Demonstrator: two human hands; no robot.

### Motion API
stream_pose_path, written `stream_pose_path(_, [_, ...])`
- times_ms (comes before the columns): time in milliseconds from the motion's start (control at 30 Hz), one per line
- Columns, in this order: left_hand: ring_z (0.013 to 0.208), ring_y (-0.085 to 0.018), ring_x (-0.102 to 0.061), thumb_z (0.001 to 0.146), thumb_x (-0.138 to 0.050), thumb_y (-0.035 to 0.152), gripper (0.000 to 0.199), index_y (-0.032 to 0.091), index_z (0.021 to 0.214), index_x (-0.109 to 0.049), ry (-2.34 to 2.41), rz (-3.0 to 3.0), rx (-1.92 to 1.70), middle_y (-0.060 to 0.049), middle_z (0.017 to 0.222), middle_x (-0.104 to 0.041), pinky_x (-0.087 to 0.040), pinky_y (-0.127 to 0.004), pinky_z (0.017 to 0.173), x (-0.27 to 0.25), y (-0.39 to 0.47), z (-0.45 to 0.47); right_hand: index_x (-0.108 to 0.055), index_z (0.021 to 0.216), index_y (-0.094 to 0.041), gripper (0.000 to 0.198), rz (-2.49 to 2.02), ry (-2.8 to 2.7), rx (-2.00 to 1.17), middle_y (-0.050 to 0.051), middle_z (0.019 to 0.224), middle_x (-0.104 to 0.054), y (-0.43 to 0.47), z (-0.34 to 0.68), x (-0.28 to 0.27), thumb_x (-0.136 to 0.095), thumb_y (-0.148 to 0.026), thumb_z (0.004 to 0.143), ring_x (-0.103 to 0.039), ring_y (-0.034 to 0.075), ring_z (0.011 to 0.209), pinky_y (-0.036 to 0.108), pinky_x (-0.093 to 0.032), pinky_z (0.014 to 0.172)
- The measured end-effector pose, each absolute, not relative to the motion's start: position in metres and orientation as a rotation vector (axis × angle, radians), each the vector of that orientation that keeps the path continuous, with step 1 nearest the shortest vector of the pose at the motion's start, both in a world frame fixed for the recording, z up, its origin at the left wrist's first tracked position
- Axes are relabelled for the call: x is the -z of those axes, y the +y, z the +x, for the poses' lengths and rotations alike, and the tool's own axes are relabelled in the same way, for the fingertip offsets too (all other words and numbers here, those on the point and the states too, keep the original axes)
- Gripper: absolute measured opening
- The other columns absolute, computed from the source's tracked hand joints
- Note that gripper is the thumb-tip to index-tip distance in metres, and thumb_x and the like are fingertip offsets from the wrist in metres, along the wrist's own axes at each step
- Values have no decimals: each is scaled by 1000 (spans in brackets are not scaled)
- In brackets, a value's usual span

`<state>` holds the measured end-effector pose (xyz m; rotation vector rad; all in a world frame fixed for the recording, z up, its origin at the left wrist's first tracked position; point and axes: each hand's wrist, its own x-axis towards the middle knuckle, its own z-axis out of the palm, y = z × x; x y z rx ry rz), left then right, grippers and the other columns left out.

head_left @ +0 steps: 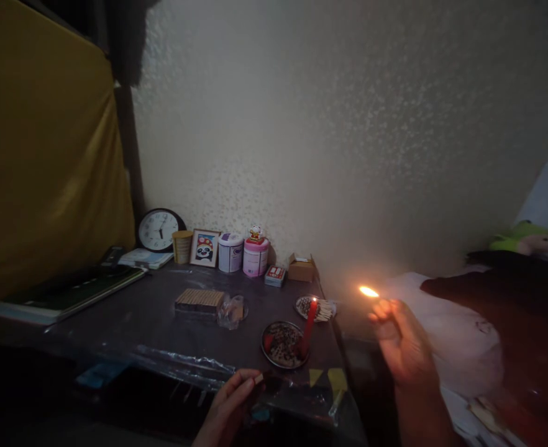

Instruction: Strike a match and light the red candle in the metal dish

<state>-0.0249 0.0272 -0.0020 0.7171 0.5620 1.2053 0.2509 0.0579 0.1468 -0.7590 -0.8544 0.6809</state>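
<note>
My right hand (402,344) is raised off the table's right side, fingers pinched on a burning match whose flame (368,291) points left. Low at the front edge, my left hand (232,403) grips a small matchbox (258,378), mostly covered by the fingers. Between the hands a red candle (309,326) stands at the right rim of a round metal plate (263,357), with a small bright spot at its top. Dark bits and a red lump lie in that plate. Behind the candle is a second plate (298,299) with several matchsticks (324,310).
On the dark table (162,338) are a brown ridged block (199,301), a crumpled clear bag (230,312), a card deck (274,275) and a small carton (301,268). A clock (159,230), picture frame (204,248) and two tins (255,257) line the wall. Bedding (460,329) lies right.
</note>
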Motion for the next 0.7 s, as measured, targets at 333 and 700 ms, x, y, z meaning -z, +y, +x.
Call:
stream_pose_path(333, [66,-17,-62,62,-77,36,27,16,78,-68,529,627,-1238,-4,73,-71,-44,-26,62,31,45,-16,-58,63,-24,26,-1081,-956,-493,-5,59,-58,57,305,-133,-67,-48,57,-53,11,53,24,-46,54])
stream_pose_path(700, [72,-21,-64,59,-78,38,31,17,78,-67,545,602,-1247,-6,76,-72,-44,-29,67,41,48,-13,-57,56,-25,23,-1032,-975,-490,-5,52,-60,70,317,-109,-66,-46,59,-54,13,47,24,-45,48])
